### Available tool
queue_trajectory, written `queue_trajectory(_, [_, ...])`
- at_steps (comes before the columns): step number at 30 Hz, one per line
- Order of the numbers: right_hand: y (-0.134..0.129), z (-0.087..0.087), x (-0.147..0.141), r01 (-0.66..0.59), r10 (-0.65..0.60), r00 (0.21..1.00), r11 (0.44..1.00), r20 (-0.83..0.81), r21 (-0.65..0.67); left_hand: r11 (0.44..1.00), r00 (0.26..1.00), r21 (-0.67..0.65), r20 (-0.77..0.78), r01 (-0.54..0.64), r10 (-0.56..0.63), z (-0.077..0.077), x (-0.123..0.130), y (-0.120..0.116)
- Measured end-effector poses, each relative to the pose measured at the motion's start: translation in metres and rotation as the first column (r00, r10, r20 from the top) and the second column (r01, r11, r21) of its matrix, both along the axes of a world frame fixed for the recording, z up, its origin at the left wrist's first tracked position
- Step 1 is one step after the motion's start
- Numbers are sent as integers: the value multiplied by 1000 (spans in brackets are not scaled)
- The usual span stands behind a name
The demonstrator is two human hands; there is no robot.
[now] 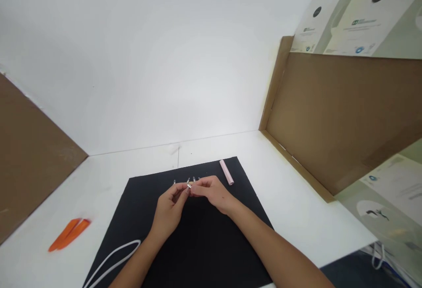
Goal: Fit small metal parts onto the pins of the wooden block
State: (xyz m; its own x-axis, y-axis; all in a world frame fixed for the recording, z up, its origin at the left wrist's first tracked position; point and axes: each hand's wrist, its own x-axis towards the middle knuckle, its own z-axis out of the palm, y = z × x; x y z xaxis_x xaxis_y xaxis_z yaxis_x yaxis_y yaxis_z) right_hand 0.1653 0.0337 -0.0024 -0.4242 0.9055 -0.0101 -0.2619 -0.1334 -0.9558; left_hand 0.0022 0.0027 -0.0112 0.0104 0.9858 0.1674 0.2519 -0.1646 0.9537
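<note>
Left hand [169,212] and right hand [212,193] are steadying a small metal part [189,185] between closed, pinching fingers, working low over the black mat [204,253] near its far edge.

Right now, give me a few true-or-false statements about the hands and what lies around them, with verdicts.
1. The pink tube lies on the black mat. True.
2. The right hand holds the pink tube. False: the tube lies apart from it, beyond the hands.
3. The orange strips lie on the mat. False: they lie on the white table, left of the mat.
4. The left hand and right hand meet over the mat at a small metal piece. True.
5. The white cord lies on the mat. True.
</note>
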Motion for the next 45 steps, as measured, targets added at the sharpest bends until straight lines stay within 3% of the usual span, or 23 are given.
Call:
queue_trajectory(9, [-1,-5,1,-45,54,997,991,-63,128,999,1000,34,5,-27,27,-3,-2,1])
queue_trajectory(18, [-1,-1,-4,85,-86,996,994,17,72,1000,1000,23,21,12,-13,-2,-1,1])
queue_trajectory(28, [-4,-2,-3,-1,13,998,985,-66,171,998,1000,52,7,-23,23,1,-3,3])
queue_trajectory(37, [-3,1,-9,149,-148,989,988,-19,50,998,999,57,44,20,-22,10,2,-4])
queue_trajectory(40, [-4,2,-7,121,-120,992,991,-23,54,998,999,61,48,-4,1,9,2,-3])
queue_trajectory(45, [-5,3,-4,10,6,995,985,-98,172,997,999,68,32,-27,25,6,-2,0])
